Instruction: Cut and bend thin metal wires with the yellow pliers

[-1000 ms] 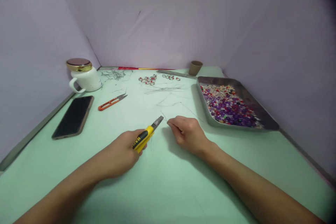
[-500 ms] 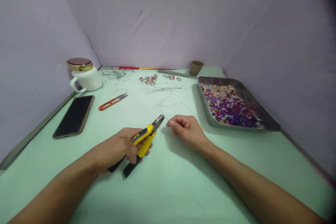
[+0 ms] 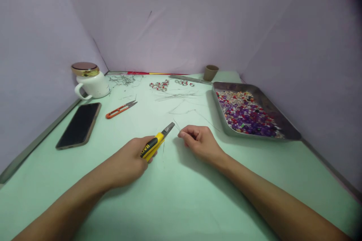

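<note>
My left hand (image 3: 135,162) is closed around the yellow and black handles of a pair of pliers (image 3: 158,141). The metal jaws point up and to the right, seen edge-on, and the lower handles are hidden behind the hand. To their right, my right hand (image 3: 201,141) pinches a thin wire (image 3: 176,124) between thumb and forefinger. The wire's free end sticks up to the left, close to the plier tips but apparently apart from them. Another short thin wire (image 3: 163,152) lies on the table just below the jaws.
A metal tray (image 3: 226,126) of mixed beads stands at right. Farther back are a brown cup (image 3: 210,72), beaded pieces (image 3: 160,85) and loose wires (image 3: 178,96). Orange thread snips (image 3: 121,109), a phone (image 3: 79,125) and a lidded white mug (image 3: 94,86) lie at left.
My left hand has turned the pliers, so their jaws now show edge-on and the spread handles have dropped from sight. My right hand has barely moved, keeping its pinch on the wire.
</note>
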Motion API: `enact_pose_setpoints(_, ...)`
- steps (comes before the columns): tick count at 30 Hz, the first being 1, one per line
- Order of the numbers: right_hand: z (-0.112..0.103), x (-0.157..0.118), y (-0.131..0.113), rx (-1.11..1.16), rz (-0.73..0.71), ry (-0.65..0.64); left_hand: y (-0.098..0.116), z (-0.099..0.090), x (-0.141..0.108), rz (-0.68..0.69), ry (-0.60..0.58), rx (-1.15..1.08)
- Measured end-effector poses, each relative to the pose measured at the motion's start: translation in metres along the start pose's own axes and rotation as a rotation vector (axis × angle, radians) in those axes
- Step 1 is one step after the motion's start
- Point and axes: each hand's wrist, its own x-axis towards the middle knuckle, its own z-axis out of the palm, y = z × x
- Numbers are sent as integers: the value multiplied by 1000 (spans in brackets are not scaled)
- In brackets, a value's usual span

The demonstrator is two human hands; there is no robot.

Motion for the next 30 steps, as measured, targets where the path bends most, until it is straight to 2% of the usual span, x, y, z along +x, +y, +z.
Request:
enact_pose_setpoints(3, 0, -1, -2, 13, 19, -30, -5, 9, 2, 7, 176, 282)
enact_pose_setpoints(5, 0, -1, -2, 9, 23, -24, -7, 12, 3, -23, 226, 370)
enact_pose_setpoints(7, 0, -1, -2, 16, 21, -3, -6, 9, 2, 2, 195, 290)
enact_pose_setpoints(9, -1, 0, -1, 56, 46, 2, -3, 3, 0, 32, 104, 94)
enact_pose_setpoints(12, -3, 3, -3, 195, 160, -23, 0, -6, -4, -18, -50, -182)
enact_pose_setpoints(14, -5, 4, -4, 344, 244, -49, 0, -8, -5, -43, -72, -255)
enact_pose_setpoints(20, -12, 5, -7, 758, 378, -165, 3, -6, -4, -37, -86, -282)
enact_pose_setpoints(27, -16, 6, -4, 1008, 437, -357, 3, -6, -6, -45, -97, -269)
enact_pose_setpoints(30, -17, 7, -2, 1101, 470, -427, 4, -6, -5, -30, -64, -205)
